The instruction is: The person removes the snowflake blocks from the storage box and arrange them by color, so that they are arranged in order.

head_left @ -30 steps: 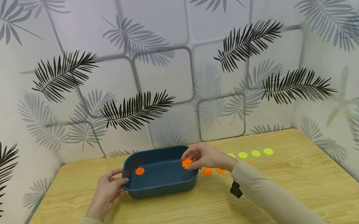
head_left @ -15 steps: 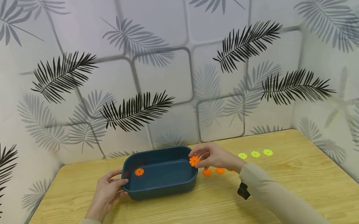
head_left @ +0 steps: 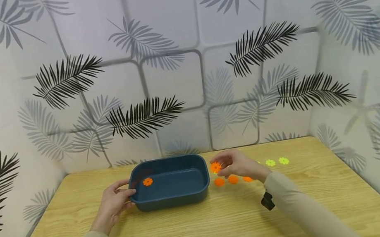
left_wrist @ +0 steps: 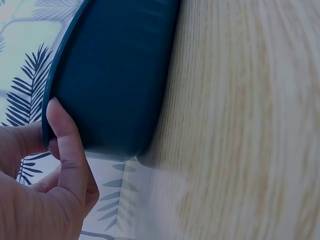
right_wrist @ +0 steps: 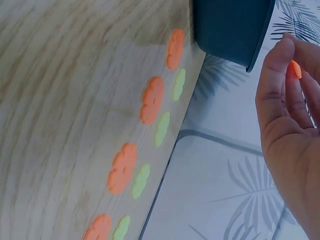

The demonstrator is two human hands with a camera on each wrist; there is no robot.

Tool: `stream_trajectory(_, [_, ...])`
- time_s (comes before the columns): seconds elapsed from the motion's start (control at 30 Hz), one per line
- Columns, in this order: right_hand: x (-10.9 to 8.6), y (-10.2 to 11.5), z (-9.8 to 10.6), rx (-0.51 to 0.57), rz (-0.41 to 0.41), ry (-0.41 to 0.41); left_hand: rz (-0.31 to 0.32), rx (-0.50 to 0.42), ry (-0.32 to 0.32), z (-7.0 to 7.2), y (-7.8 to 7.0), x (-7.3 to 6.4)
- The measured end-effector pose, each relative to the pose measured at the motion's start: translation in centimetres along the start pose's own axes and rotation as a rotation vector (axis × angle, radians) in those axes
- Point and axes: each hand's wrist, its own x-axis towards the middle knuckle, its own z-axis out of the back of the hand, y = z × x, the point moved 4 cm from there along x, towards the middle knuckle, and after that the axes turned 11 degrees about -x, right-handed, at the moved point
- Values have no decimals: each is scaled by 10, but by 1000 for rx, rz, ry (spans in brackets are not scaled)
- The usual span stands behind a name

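A dark blue rectangular basin (head_left: 171, 201) stands on the wooden table, with one orange flower-shaped disc (head_left: 147, 181) inside at its left. My left hand (head_left: 112, 202) holds the basin's left rim; in the left wrist view the thumb and fingers pinch the rim (left_wrist: 48, 90). Just beyond the basin's right end, my right hand (head_left: 240, 165) pinches another orange flower-shaped disc (head_left: 215, 167) above the table. Only a small orange edge of that disc (right_wrist: 296, 69) shows between the fingers in the right wrist view.
Right of the basin lie two rows on the table: several orange discs (right_wrist: 152, 100) nearer me and several yellow-green discs (right_wrist: 161, 129) behind. My right hand and forearm partly cover them in the head view. A patterned wall (head_left: 184, 132) stands behind the table.
My right hand has moved right with the orange flower-shaped disc, from over the basin's right end to outside it. The left hand and the basin have stayed in place.
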Motion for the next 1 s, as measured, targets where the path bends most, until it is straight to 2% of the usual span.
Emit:
stream_trajectory(0.37, [-10,-10,12,-18,-33,-22,4,1,4,0,-2,1])
stream_trajectory(1.0, [-36,-39,32,-42,-116,-37,0,2,16,-1,-1,0])
